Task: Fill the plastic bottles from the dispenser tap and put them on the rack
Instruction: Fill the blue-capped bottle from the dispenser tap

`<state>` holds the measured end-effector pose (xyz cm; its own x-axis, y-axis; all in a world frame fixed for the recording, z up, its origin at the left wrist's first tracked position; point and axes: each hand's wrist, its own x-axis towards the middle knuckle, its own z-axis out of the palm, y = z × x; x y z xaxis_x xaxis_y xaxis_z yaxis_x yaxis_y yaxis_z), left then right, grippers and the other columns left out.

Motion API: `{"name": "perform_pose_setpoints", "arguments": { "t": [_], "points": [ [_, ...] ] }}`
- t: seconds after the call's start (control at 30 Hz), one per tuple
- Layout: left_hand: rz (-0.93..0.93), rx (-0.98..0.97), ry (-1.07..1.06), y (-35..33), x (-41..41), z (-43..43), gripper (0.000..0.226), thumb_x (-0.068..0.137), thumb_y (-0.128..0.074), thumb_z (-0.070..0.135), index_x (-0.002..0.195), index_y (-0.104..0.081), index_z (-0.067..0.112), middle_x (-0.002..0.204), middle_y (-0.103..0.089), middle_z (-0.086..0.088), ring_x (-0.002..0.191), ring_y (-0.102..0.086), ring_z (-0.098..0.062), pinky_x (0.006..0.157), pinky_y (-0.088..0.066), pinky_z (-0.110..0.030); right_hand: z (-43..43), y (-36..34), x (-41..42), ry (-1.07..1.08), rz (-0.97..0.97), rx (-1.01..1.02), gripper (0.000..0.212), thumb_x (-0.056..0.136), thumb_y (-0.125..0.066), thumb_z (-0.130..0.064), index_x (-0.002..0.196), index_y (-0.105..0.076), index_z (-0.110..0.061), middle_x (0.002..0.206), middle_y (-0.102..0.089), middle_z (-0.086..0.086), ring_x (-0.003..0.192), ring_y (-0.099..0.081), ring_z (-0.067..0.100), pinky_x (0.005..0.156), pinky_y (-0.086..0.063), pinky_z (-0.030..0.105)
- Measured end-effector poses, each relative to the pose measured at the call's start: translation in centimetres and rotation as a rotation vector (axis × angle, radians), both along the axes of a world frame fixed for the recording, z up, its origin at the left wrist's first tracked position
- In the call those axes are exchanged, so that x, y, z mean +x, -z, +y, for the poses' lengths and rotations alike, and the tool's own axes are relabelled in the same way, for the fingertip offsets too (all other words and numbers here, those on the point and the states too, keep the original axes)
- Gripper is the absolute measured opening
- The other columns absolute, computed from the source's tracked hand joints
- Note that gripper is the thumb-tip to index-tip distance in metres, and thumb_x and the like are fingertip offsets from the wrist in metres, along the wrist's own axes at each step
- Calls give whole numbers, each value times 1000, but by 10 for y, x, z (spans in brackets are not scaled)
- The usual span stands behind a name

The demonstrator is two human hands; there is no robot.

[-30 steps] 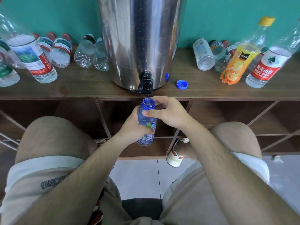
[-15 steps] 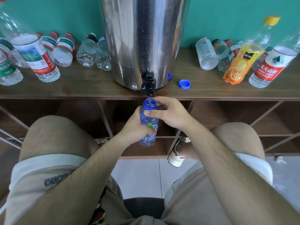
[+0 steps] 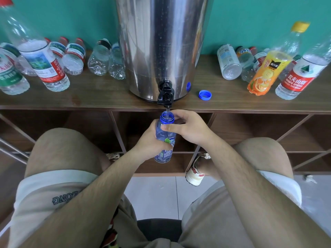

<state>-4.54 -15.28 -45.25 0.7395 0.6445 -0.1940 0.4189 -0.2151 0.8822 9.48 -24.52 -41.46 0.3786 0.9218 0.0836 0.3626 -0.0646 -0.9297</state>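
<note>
While water runs from the black tap (image 3: 165,94) of the steel dispenser (image 3: 162,45), the blue bottle (image 3: 165,138) is held upright just below the spout, in front of the near edge of the tabletop (image 3: 107,97). The left hand (image 3: 149,142) has its fingers closed around the bottle's body; the right hand (image 3: 188,129) has its fingers closed on the neck, thumb across the front. A thin stream enters the open mouth.

To do this step well:
1. Keep the mouth centred under the stream so no water strikes the rim.
2. Hold the bottle vertical and steady with both hands.
3. Watch the level; the tinted wall makes it hard to read, so judge it from above through the mouth.
4. Shut the tap before the level reaches the neck.
5. Refit the blue cap (image 3: 205,95), which lies on the tabletop right of the tap.

Compared with one second earlier, the grip and bottle position are unchanged. The stream into the mouth is now plainly visible, which it was not then.
</note>
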Motion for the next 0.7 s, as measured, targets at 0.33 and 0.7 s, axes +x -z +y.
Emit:
{"name": "perform_pose_setpoints", "arguments": {
  "t": [0.33, 0.7],
  "points": [
    [5, 29, 11, 1, 1, 1, 85, 73, -92, 10, 141, -42, 26, 111, -59, 15, 94, -61, -3, 92, -52, -31, 1, 1, -1, -1, -17, -3, 28, 82, -89, -27, 105, -76, -35, 101, -78, -12, 94, -69, 1, 80, -51, 14],
    [-3, 32, 4, 0, 1, 1, 89, 74, -92, 9, 147, -42, 16, 130, -61, -2, 118, -62, -20, 103, -53, -39, 2, 2, -1, -4, -23, -2, 25, 83, -88, -28, 103, -75, -37, 100, -78, -14, 92, -69, -2, 80, -52, 14]
  ]
}}
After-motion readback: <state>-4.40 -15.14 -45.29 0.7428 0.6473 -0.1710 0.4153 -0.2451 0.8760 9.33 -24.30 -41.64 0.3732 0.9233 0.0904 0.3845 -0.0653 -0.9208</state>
